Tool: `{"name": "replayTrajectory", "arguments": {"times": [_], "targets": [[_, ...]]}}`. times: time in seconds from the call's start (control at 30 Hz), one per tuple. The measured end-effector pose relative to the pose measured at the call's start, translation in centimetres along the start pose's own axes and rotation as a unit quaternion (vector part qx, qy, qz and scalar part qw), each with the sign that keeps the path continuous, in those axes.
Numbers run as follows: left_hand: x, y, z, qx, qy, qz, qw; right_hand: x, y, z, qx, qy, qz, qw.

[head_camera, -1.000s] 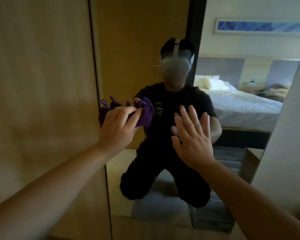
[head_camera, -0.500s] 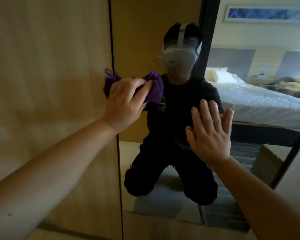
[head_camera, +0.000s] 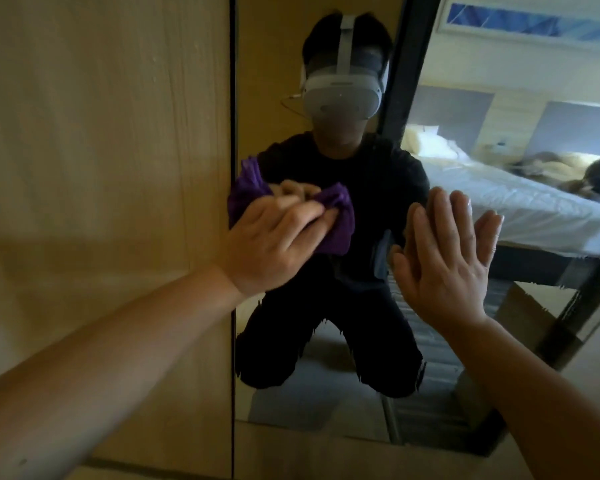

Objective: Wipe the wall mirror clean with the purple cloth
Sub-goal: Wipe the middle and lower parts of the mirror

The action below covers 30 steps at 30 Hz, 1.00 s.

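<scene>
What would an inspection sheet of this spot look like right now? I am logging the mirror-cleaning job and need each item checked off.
Surface: wall mirror, upright, set beside a wooden panel; it reflects the kneeling person and a bedroom.
Job's things: purple cloth, bunched, pressed to the glass near the mirror's left edge.
Clutter: nothing seen.
Hands: left hand grips the cloth against the glass; right hand is flat, fingers straight, against the mirror to the right of the cloth.
Cables: nothing seen.
Surroundings: in reflection only, a bed with white sheets, a framed blue picture and a headset on the person.
</scene>
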State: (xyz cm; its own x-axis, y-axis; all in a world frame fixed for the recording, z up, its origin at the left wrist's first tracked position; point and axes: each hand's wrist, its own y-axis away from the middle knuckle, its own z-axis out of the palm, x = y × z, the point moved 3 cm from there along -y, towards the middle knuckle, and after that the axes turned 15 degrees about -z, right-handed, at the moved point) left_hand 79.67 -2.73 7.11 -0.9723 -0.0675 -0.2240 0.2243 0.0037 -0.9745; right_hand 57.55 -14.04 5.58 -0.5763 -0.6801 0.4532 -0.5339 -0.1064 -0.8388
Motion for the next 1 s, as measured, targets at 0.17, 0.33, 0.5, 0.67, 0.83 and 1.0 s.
{"name": "replayTrajectory", "arguments": {"times": [0.17, 0.33, 0.5, 0.67, 0.83, 1.0], "targets": [[2.0, 10.2, -0.4, -0.057, 0.021, 0.053, 0.997, 0.0, 0.0, -0.1, -0.002, -0.007, 0.002, 1.000], [4.1, 18.6, -0.7, -0.152, 0.031, 0.088, 0.984, -0.1, 0.1, -0.1, -0.003, -0.003, 0.011, 1.000], [4.2, 17.1, -1.5, -0.208, 0.064, 0.070, 0.973, -0.2, -0.2, -0.7, -0.071, -0.010, 0.014, 0.997], [3.3, 8.0, -2.6, -0.126, 0.082, -0.045, 0.988, 0.8, -0.2, -4.0, -0.077, -0.064, 0.016, 0.995], [3.3, -5.6, -2.1, -0.007, 0.063, -0.040, 0.997, 3.8, 0.6, -6.0, -0.076, -0.060, 0.051, 0.994], [4.4, -14.2, -0.5, 0.058, 0.040, -0.013, 0.997, 6.4, 1.3, -6.1, -0.106, -0.034, 0.083, 0.990]]}}
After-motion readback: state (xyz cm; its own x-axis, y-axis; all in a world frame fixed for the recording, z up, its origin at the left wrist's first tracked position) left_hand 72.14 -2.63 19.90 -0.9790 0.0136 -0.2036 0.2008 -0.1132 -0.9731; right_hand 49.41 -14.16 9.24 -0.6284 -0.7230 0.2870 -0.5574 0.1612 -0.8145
